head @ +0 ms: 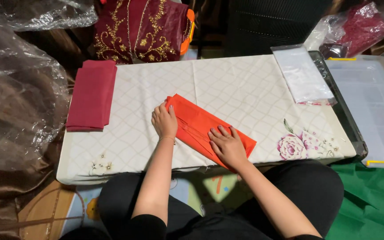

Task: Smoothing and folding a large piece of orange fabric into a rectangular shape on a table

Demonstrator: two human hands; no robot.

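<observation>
Pressing down on an orange cloth [201, 126], both hands lay flat with nothing gripped in either. The left hand [164, 121] rested palm down on the upper left end of the cloth, its fingers held close together and pointing away from the person, the fingertips reaching the cloth's top corner. The right hand [227, 146] lay palm down on the lower right part, its fingers spread a little and pointing up and to the left across the fabric. Neither hand was closed; both were open and flat against the cloth, well short of a grasp.

The cloth was folded into a long narrow strip and ran slantwise, from upper left to lower right, across the middle of a low table [245, 89]. Its lower end came close to the near edge of the table, just past the right hand. The table was covered in a cream sheet with a pale lattice pattern and pink flowers [298, 146] printed near its right corner.

On the left end of the table lay a folded maroon cloth [92, 94], well apart from the hands. Near the far right corner lay a clear plastic bag [302, 74]. Beyond the far edge stood a dark red garment with gold embroidery [141, 29]. To the right of the table sat a clear plastic bin [374, 106] with yellow clips.
</observation>
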